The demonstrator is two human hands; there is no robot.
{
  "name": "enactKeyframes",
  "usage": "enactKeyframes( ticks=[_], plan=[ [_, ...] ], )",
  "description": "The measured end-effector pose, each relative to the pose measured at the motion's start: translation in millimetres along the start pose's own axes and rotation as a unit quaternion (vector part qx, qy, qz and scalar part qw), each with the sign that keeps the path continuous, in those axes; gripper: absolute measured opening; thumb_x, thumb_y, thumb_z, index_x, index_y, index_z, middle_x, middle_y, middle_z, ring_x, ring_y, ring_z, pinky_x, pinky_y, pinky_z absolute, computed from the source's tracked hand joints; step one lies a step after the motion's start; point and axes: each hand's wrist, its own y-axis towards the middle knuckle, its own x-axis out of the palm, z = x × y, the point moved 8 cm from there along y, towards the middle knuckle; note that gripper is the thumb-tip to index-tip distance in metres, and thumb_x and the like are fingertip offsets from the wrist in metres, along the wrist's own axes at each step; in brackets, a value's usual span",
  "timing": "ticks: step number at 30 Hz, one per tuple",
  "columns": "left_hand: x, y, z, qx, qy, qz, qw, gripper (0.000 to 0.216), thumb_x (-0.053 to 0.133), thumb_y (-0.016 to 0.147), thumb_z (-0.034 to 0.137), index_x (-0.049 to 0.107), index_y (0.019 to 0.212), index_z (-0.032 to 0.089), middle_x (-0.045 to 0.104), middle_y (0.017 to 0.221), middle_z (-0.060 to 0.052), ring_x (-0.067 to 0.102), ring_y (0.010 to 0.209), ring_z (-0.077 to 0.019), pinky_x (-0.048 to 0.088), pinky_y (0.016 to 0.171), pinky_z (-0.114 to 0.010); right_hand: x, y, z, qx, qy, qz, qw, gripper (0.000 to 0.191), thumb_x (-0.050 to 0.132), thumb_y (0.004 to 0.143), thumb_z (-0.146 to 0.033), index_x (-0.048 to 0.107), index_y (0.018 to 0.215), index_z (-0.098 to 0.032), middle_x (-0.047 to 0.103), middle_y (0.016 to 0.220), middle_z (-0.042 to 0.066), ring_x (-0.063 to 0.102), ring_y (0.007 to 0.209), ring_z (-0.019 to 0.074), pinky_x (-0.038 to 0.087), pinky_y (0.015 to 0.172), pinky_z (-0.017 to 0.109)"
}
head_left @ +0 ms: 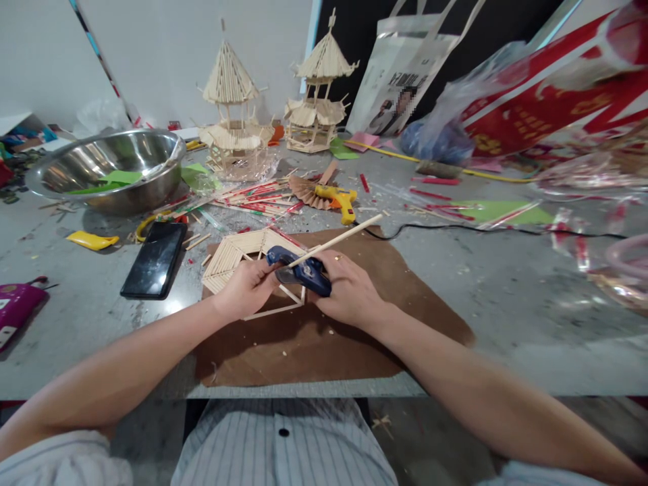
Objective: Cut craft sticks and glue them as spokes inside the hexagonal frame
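Observation:
My right hand (349, 290) grips a dark blue glue gun (304, 270) with its nozzle pointing left. My left hand (248, 287) pinches the near end of a long thin wooden stick (337, 239) that slants up to the right across the gun. Under both hands lies a flat roof panel made of sticks (237, 256) with an open stick frame, resting on a brown mat (385, 317).
A black phone (154, 260) lies left of the mat. Behind it sits a steel bowl (109, 169). A yellow glue gun (341, 199) with a black cord, loose sticks, two stick pagoda models (230, 108) (318, 94), bags and red banners crowd the back and right.

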Motion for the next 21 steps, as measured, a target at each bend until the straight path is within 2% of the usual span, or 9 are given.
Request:
enactKeyframes(
  ticks=[5, 13, 21],
  plan=[
    [1.5, -0.2, -2.9, -0.004, -0.018, -0.002, 1.000, 0.032, 0.036, 0.081, 0.025, 0.043, 0.052, 0.013, 0.035, 0.044, 0.005, 0.033, 0.045, -0.0041, 0.028, 0.045, -0.016, -0.6, -1.5, 0.6, 0.003, 0.000, -0.004, 1.000, 0.046, 0.054, 0.061, -0.027, 0.050, 0.105, -0.013, 0.059, 0.096, 0.011, 0.054, 0.087, 0.0235, 0.044, 0.077, 0.035],
    [1.9, -2.1, -9.1, -0.008, -0.036, 0.018, 0.999, 0.034, 0.038, 0.081, 0.028, 0.040, 0.051, 0.014, 0.036, 0.046, 0.005, 0.031, 0.046, -0.0041, 0.027, 0.044, -0.016, 3.7, -3.3, 3.2, 0.047, -0.007, -0.034, 0.998, 0.046, 0.051, 0.063, -0.025, 0.048, 0.108, -0.014, 0.058, 0.100, 0.011, 0.055, 0.090, 0.0237, 0.044, 0.075, 0.036],
    [0.6, -0.5, -6.8, 0.001, -0.020, 0.013, 1.000, 0.031, 0.038, 0.081, 0.025, 0.041, 0.052, 0.014, 0.035, 0.047, 0.005, 0.032, 0.046, -0.0040, 0.028, 0.044, -0.015, 7.7, -1.7, 5.8, 0.036, 0.031, -0.041, 0.998, 0.048, 0.053, 0.062, -0.025, 0.047, 0.108, -0.014, 0.058, 0.102, 0.011, 0.055, 0.091, 0.0230, 0.044, 0.077, 0.035]
  ],
)
